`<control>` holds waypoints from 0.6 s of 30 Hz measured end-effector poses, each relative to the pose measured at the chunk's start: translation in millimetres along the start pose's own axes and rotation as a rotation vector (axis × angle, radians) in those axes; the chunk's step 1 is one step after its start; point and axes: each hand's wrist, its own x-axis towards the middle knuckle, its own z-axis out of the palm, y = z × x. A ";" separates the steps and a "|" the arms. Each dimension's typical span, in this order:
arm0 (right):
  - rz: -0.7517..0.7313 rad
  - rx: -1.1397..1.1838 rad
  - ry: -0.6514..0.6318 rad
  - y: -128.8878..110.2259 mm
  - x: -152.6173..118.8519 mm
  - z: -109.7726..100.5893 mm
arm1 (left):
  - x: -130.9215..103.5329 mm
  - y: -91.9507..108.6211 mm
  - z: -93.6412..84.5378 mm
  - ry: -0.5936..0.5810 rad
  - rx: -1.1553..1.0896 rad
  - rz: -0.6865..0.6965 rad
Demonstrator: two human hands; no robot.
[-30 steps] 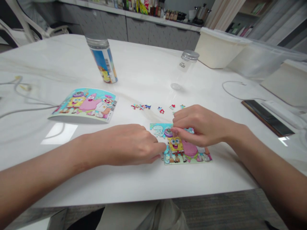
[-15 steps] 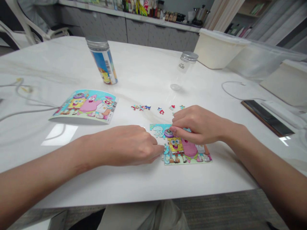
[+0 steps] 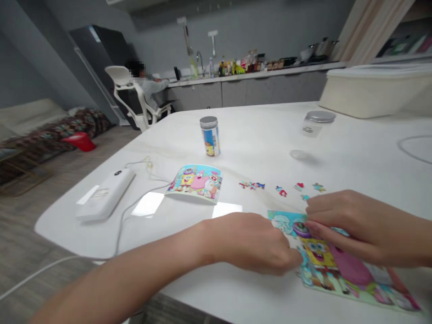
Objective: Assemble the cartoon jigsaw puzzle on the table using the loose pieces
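Observation:
A partly assembled cartoon jigsaw puzzle lies flat near the table's front edge, with a notch in its left side. My left hand is closed, its fingertips down at that notched left edge; whatever is in them is hidden. Over the puzzle's upper part rests my right hand, fingers curled and thumb against the picture, covering some of it. What it may pinch does not show. Several loose puzzle pieces are scattered beyond the puzzle. To the left stands a curved picture card with the same cartoon figures.
Behind the card stands a picture-labelled jar with a metal lid. A clear jar is farther right, before a lidded cream bin. A white power bank with a cable lies left. A person sits at the far counter.
The view has swung left and up, so the table's contents appear farther right and a seated person shows. Both hands stay at the same places on the puzzle.

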 end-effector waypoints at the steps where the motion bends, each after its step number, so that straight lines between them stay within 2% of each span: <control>1: 0.000 -0.002 0.012 1.3 -0.4 2.0 | -0.4 0.5 0.2 0.002 -0.006 -0.010; 10: -0.045 0.052 0.066 18.7 -5.8 21.1 | -0.5 -1.6 1.9 0.012 -0.047 0.055; 16: -0.028 0.058 0.073 18.6 -7.0 21.4 | 0.6 0.6 4.3 0.011 -0.043 0.057; 18: -0.029 0.053 0.075 15.6 -5.1 18.4 | -0.9 -1.8 1.7 0.042 -0.017 0.034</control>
